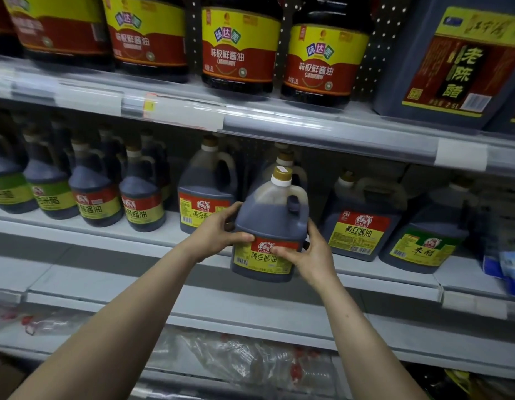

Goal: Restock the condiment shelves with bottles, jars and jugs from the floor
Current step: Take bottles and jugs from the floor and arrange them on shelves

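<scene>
A large dark soy sauce jug [269, 217] with a gold cap, a moulded handle and a red-and-yellow label stands at the front edge of the middle shelf [374, 277]. My left hand [218, 229] grips its left side, thumb across the label's top. My right hand [308, 252] grips its right side, thumb on the label. The jug sits upright between a matching jug [202, 189] on the left and another soy sauce jug [360, 217] on the right. A further jug stands right behind it, mostly hidden.
Smaller dark bottles [91, 189] fill the middle shelf's left part; a green-labelled vinegar jug [423, 241] stands at the right. The upper shelf [279, 119] carries big soy sauce jugs [240, 44] and a blue vinegar jug [458, 59]. Clear plastic-wrapped packs [250, 359] lie on the lower shelf.
</scene>
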